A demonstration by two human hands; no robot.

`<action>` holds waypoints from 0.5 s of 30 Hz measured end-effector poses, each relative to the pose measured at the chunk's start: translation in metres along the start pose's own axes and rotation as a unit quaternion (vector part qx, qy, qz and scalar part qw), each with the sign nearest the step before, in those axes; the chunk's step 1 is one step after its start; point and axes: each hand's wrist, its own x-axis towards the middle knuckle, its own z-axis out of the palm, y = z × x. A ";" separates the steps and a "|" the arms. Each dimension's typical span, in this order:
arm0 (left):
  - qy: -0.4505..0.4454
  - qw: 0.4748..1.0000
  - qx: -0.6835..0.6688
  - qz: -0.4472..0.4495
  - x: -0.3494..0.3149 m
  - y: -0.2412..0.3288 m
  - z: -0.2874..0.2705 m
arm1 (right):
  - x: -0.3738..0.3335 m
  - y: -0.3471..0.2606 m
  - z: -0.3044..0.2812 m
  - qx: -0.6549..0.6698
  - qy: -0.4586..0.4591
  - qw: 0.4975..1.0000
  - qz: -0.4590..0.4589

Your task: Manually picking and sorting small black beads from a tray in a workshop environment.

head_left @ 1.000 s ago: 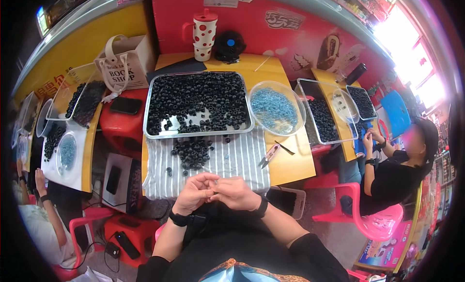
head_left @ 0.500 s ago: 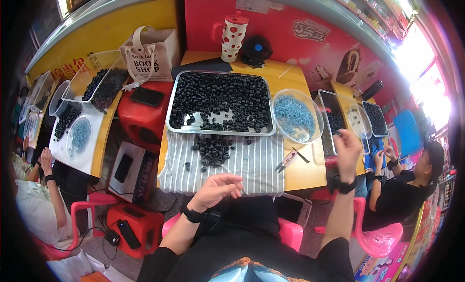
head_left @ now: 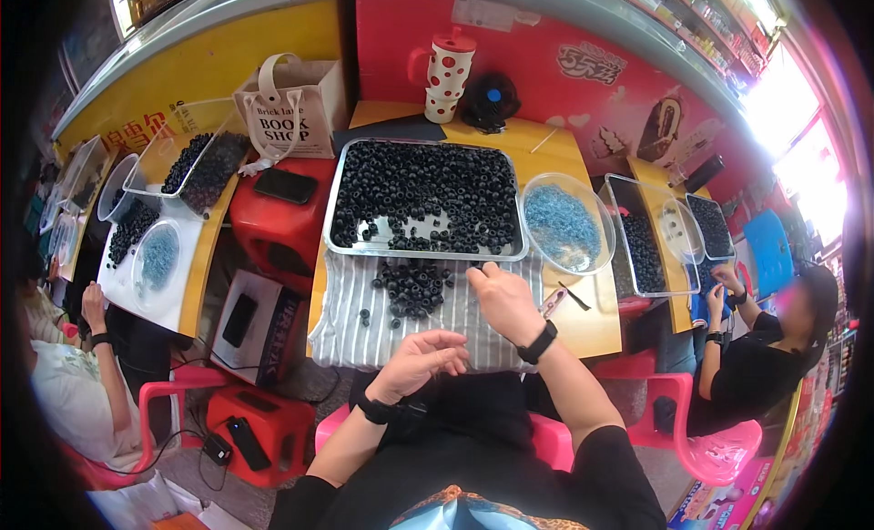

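Over the front of the striped cloth point(head_left: 350, 298), my left hand point(head_left: 423, 361) is held with thumb and fingers pressed together; whatever they hold is too small to make out. My right hand point(head_left: 505, 302) is closed in a pinch at the tray's front right edge, its fingertips partly hidden. A metal tray point(head_left: 428, 249) holds many small black ring-shaped pieces point(head_left: 414, 175) with holes. Between my hands and the tray lies a loose heap of black pieces point(head_left: 414, 289). Right of the tray, a clear round tub point(head_left: 596, 257) contains small light-blue pieces point(head_left: 560, 219).
Pink-handled snips point(head_left: 553, 300) lie beside my right wrist. At the back stand a dotted tumbler point(head_left: 449, 75) and a black fan point(head_left: 492, 97). A phone point(head_left: 284, 186) rests on a red stool point(head_left: 273, 234) to the left. Co-workers sit on both sides.
My right hand has moved left and down, from beyond the blue pieces' tub to the tray's front edge. My left hand stays near the same place. The whole view has shifted slightly.
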 end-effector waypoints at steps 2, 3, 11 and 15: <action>0.003 1.000 -0.007 -0.002 -0.001 0.001 0.000 | 0.009 0.001 0.008 -0.044 -0.031 0.999 0.002; 0.005 1.000 -0.005 -0.001 -0.001 -0.001 -0.001 | 0.010 0.000 0.010 -0.055 -0.023 0.998 -0.001; 0.037 0.998 -0.039 0.021 0.000 0.001 0.006 | -0.019 -0.006 -0.016 0.321 0.045 0.944 0.067; 0.064 0.995 -0.064 0.033 0.004 -0.002 0.017 | -0.051 -0.038 -0.008 0.367 0.074 0.927 -0.023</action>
